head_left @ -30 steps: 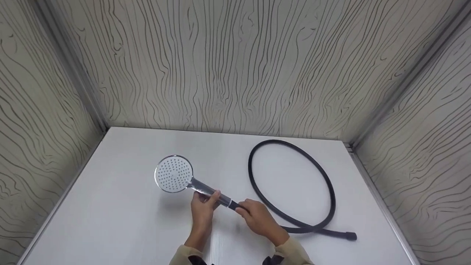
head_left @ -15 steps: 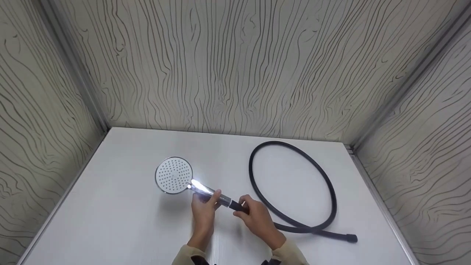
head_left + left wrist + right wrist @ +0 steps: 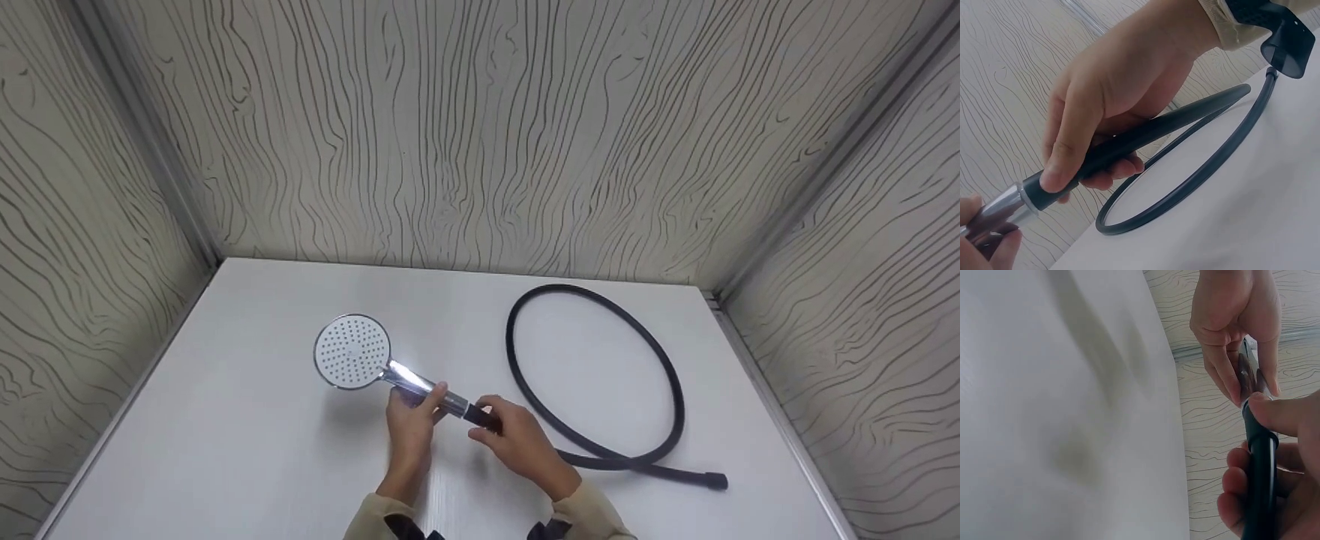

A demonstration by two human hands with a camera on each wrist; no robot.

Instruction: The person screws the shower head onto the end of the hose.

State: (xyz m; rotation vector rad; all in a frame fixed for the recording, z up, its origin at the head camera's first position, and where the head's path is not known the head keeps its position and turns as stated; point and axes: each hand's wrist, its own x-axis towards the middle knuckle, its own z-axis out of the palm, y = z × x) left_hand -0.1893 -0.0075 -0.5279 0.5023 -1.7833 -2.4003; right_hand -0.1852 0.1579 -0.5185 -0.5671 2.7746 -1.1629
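A chrome shower head (image 3: 352,352) with a round white spray face is held above the table, its face toward the head camera. My left hand (image 3: 410,431) grips its handle (image 3: 1247,374), thumb on one side and fingers on the other. Against the handle's lower end sits the black end of a shower hose (image 3: 1044,190). My right hand (image 3: 523,444) pinches that end, with its thumb (image 3: 1275,410) on top and the fingers curled beneath. Whether the joint is threaded together cannot be seen.
The rest of the black hose (image 3: 670,375) lies in a large loop on the white table (image 3: 247,450). Its free end (image 3: 715,481) points right. Wood-patterned panels (image 3: 465,135) enclose the table at the back and both sides.
My right fingers have shifted their hold around the hose end, and the thumb has come away from its earlier place. The shower head and left hand stay almost where they were.
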